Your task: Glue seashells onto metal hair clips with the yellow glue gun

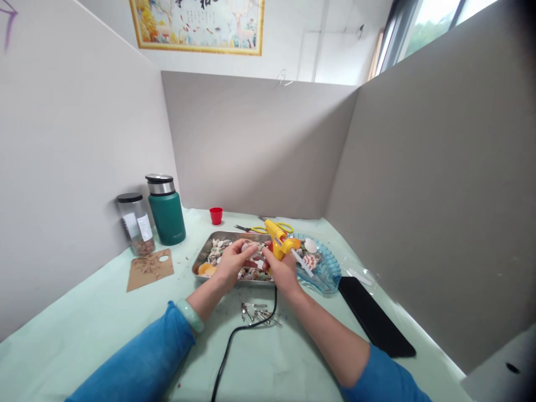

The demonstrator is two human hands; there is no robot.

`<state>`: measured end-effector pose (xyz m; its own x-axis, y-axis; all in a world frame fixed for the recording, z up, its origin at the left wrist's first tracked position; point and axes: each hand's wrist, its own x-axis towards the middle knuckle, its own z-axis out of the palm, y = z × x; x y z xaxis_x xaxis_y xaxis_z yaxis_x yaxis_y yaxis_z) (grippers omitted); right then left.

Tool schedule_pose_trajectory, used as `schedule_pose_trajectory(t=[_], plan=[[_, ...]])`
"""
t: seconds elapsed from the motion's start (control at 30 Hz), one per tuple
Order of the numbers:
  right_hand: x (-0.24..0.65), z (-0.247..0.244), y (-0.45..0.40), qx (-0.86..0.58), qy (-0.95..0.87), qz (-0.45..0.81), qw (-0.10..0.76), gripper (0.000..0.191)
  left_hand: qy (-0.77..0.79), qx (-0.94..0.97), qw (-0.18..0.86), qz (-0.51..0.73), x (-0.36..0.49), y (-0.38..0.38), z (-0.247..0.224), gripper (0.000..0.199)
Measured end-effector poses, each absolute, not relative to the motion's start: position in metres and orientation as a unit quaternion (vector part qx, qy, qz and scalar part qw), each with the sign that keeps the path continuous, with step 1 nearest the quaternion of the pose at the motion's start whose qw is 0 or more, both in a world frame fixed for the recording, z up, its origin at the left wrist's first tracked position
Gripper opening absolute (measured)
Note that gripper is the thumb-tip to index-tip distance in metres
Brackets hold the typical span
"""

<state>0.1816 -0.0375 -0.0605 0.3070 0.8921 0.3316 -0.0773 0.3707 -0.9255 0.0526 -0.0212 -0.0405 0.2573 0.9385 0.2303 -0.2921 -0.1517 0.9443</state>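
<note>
The framed picture [199, 28] is bearing brushed characters, cut off above; the jar's [129, 211] white label [144, 228] is carrying print too small to read. The right hand's [285, 273] fingers are gripping the yellow plastic glue gun [277, 239] between the steel tray [247, 283] and the scalloped blue plate [331, 273]. The left hand's [231, 262] fingers are pinching a pale shell [248, 249] above the tray's small, bumpy shells [218, 247].

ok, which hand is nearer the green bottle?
Left. The left hand is over the tray, to the right of the bottle; the right hand is farther right, holding the glue gun.
</note>
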Motion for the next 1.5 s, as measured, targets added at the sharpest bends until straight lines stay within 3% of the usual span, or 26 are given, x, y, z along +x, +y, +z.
schedule_pose_trajectory(t=[0.4, 0.7, 1.5], plan=[[0.181, -0.056, -0.042, -0.445, -0.484, 0.353, 0.666, 0.03, 0.291, 0.508, 0.621, 0.521, 0.05, -0.019, -0.04, 0.034], [0.181, -0.051, -0.048, -0.443, -0.498, 0.375, 0.643, 0.04, 0.302, 0.486, 0.626, 0.53, 0.05, -0.017, -0.041, 0.032], [0.181, -0.052, -0.045, -0.434, -0.507, 0.379, 0.641, 0.032, 0.288, 0.486, 0.656, 0.5, 0.051, -0.014, -0.039, 0.031]])
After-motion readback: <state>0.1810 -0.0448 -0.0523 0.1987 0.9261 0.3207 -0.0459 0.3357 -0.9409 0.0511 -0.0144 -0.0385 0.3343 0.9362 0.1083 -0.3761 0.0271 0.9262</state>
